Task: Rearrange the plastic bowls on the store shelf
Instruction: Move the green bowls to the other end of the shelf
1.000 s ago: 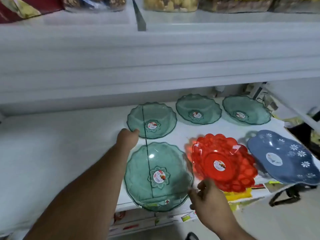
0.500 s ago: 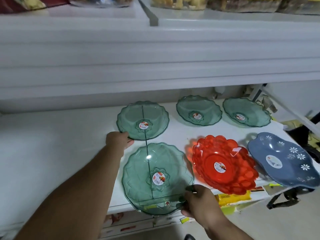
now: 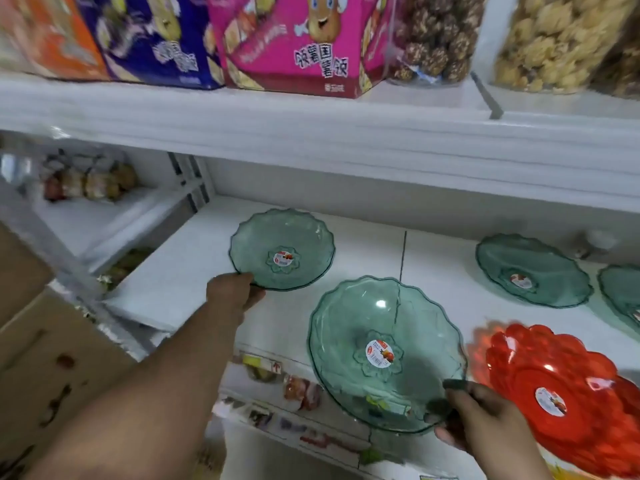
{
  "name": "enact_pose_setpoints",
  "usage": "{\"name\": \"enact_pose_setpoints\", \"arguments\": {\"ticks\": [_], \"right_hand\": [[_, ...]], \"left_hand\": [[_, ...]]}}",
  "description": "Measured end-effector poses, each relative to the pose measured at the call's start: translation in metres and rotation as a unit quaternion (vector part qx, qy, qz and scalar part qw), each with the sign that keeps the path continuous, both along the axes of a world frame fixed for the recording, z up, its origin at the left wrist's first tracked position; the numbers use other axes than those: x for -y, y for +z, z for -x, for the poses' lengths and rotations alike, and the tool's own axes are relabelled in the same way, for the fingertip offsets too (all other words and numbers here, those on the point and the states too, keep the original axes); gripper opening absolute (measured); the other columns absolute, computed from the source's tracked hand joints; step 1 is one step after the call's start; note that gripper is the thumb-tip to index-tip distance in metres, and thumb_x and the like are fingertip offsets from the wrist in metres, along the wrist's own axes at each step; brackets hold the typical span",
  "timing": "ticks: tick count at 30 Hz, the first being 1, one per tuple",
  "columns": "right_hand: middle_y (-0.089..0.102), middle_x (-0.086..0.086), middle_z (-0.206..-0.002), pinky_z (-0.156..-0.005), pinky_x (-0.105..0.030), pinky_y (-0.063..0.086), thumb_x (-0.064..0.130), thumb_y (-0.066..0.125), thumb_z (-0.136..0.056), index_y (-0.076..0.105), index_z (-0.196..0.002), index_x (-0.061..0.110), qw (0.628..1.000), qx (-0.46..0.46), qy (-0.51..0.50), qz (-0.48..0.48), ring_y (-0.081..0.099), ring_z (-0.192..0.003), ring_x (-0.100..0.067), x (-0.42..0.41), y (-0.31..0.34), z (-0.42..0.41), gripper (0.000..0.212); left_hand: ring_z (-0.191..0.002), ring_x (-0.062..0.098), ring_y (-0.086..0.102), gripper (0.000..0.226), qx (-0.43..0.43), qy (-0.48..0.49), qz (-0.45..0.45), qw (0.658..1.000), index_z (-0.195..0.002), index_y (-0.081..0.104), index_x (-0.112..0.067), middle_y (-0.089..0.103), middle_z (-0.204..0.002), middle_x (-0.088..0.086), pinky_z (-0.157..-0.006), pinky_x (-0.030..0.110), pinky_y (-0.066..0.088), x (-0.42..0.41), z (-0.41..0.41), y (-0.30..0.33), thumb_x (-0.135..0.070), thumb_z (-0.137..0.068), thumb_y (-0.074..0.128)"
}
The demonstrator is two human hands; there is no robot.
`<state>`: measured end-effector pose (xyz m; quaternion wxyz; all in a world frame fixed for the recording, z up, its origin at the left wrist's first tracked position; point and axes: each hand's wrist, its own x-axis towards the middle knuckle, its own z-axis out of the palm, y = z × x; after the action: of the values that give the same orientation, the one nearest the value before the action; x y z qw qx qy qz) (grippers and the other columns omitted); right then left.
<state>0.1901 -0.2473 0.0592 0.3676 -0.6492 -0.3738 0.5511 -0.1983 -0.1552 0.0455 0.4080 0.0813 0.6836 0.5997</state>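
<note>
Mid-shuffle, both hands busy. Left hand (image 3: pixel 232 292) pinching rim of back green bowl (image 3: pixel 282 249), near shelf's (image 3: pixel 180 271) left edge. Right hand (image 3: pixel 474 415) gripping front green bowl (image 3: pixel 384 351) at front edge, beside red bowl (image 3: pixel 561 396). Next, I reckon: slide both into line, keeping even gaps.

Your lower shelf (image 3: pixel 450 261) carries five plastic bowls: four translucent green bowls (image 3: pixel 282 249) (image 3: pixel 384 353) (image 3: pixel 531 270) (image 3: pixel 623 294), one cut off at the right edge, and one red bowl (image 3: pixel 568 400). The upper shelf (image 3: pixel 311 133) holds three snack boxes (image 3: pixel 291 39) and at least two clear snack jars (image 3: pixel 433 36).
</note>
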Motion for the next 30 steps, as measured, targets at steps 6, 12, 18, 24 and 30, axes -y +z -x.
{"name": "enact_pose_setpoints", "arguments": {"ticks": [6,12,18,24,30], "right_hand": [[0.073,-0.014,-0.057,-0.042,-0.025,0.058,-0.002,0.058,-0.095,0.067,-0.088,-0.007,0.997,-0.075,0.029,-0.011,0.066,-0.045,-0.02,0.005,0.016,0.03,0.013],[0.067,-0.021,-0.056,-0.038,-0.02,0.051,0.005,0.059,-0.095,0.066,-0.083,-0.011,0.995,-0.087,0.045,-0.003,0.064,-0.044,-0.022,0.0,0.025,0.069,0.021],[0.068,-0.02,-0.058,-0.05,-0.024,0.06,0.006,0.063,-0.094,0.065,-0.083,-0.011,0.996,-0.081,0.015,-0.013,0.065,-0.056,-0.029,-0.031,0.028,0.128,0.021],[0.07,-0.014,-0.053,-0.058,-0.026,0.062,0.004,0.059,-0.094,0.065,-0.085,-0.011,0.995,-0.091,-0.012,-0.031,0.065,-0.059,-0.028,-0.061,0.028,0.199,0.018],[0.074,-0.022,-0.067,-0.062,-0.029,0.064,0.006,0.056,-0.094,0.067,-0.089,-0.011,0.996,-0.073,-0.014,-0.042,0.069,-0.064,-0.029,-0.094,0.024,0.244,0.021]], "left_hand": [[-0.075,0.03,0.07,0.005,-0.01,0.086,0.02,0.996,-0.085,0.064,-0.002,0.07,-0.083,0.017,-0.081,0.04,0.057,0.065,0.036,0.013,0.002,-0.083,0.062],[-0.067,0.024,0.062,0.015,0.041,0.117,0.011,0.992,-0.073,0.061,-0.006,0.067,-0.053,0.005,-0.07,0.031,0.049,0.088,0.074,0.012,-0.006,-0.089,0.061],[-0.075,0.028,0.066,0.018,0.024,0.115,0.023,0.993,-0.067,0.061,-0.003,0.069,-0.068,0.015,-0.077,0.039,0.054,0.067,0.128,0.003,-0.005,-0.085,0.063],[-0.055,0.024,0.054,0.023,0.016,0.09,-0.024,0.996,-0.064,0.056,-0.004,0.059,-0.063,0.016,-0.054,0.029,0.044,0.018,0.172,-0.014,-0.001,-0.086,0.061],[-0.058,0.02,0.064,0.012,0.029,0.108,-0.047,0.993,-0.093,0.067,0.005,0.069,-0.085,0.018,-0.034,0.015,0.043,-0.02,0.181,-0.02,-0.005,-0.092,0.06]]}}
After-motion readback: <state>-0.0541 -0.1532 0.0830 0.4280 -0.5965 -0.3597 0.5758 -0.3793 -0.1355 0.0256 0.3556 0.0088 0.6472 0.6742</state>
